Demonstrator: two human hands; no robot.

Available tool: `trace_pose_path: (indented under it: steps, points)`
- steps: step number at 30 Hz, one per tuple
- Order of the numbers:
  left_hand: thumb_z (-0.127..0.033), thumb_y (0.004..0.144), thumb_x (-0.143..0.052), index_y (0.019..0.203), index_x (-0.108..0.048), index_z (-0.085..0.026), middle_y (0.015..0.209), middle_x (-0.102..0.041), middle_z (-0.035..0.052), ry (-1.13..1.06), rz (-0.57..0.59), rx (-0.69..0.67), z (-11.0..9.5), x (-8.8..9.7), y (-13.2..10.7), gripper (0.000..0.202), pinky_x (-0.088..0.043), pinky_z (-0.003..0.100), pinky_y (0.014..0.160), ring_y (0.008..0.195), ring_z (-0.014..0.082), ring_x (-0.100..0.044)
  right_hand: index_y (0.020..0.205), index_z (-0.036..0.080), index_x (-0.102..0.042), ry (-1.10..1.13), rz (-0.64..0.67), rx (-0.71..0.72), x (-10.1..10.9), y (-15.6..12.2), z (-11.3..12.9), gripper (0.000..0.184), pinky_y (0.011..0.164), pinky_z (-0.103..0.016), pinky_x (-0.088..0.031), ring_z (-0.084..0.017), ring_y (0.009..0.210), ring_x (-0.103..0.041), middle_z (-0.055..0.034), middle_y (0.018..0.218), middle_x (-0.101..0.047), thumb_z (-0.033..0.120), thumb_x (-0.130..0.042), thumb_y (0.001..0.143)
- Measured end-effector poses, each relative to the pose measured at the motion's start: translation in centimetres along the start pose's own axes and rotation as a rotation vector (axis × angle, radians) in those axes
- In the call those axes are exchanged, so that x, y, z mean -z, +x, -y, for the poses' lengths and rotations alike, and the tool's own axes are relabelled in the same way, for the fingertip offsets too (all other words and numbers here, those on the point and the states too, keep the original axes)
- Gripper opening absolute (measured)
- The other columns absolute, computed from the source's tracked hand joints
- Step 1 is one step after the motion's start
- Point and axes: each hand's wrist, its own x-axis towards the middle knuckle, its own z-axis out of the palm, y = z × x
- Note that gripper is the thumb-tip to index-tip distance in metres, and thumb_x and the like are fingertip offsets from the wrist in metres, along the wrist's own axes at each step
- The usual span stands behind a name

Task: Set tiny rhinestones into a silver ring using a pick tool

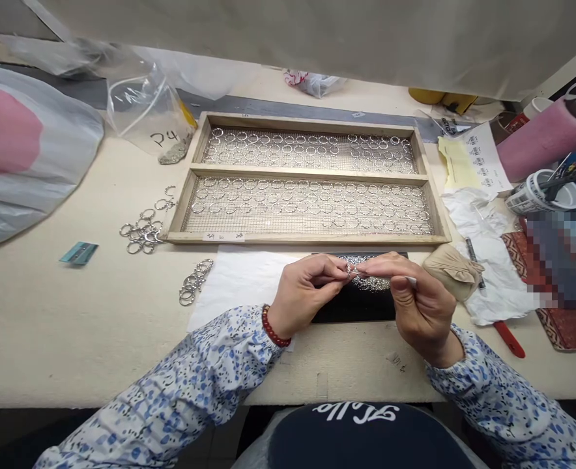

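I see floral sleeves [210, 365], bottom left and right: white, blue and black blotches. Bracelet [271, 329], lower centre: dark red. Pad [356, 307], centre: black; grains [378, 283] on it silvery. Tray [307, 172], upper centre: pale wood. My right edge: pink cylinder [542, 140]. Card [79, 253], left: teal. Apron [361, 440], bottom: navy, white lettering.

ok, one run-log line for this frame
left grip: pinching small silvery piece | right grip: at same piece, contact unclear | below: black pad, glittering bits | beyond: wooden tray | left: loose rings
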Motion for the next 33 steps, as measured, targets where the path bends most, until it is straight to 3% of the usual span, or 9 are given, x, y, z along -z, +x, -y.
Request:
trace_pose_path:
  steps: [33]
  points:
    - [-0.01,0.074,-0.073,0.072,-0.071,-0.016,0.086,-0.075,0.0077,0.034,-0.012,-0.004,-0.2,-0.09,-0.01,0.007,-0.063,0.028,0.078,0.085,0.0175,-0.073,0.113,0.023,-0.069,-0.011,0.011,-0.009,0.1,-0.14,0.01,0.03,0.083,-0.042,-0.058,-0.02,0.096,-0.069,-0.0064,0.101,-0.074,0.011,-0.046,0.096]
